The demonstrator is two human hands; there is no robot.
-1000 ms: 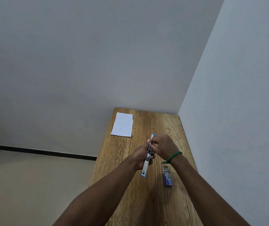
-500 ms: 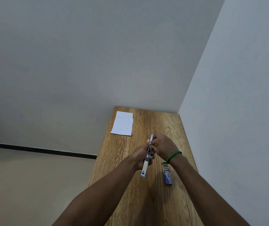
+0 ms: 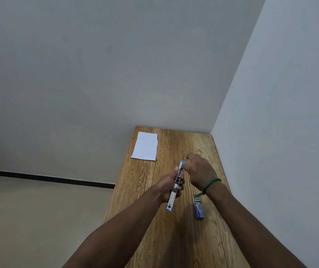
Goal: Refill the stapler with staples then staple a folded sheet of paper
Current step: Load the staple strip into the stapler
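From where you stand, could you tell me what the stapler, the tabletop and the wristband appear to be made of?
The stapler, held in the left hand, looks like bright polished metal with light blue end pieces, probably plastic. The tabletop shows brown grain lines with a matte sheen: wood or a wood-look laminate, I cannot tell which. The wristband looks like green braided cord.
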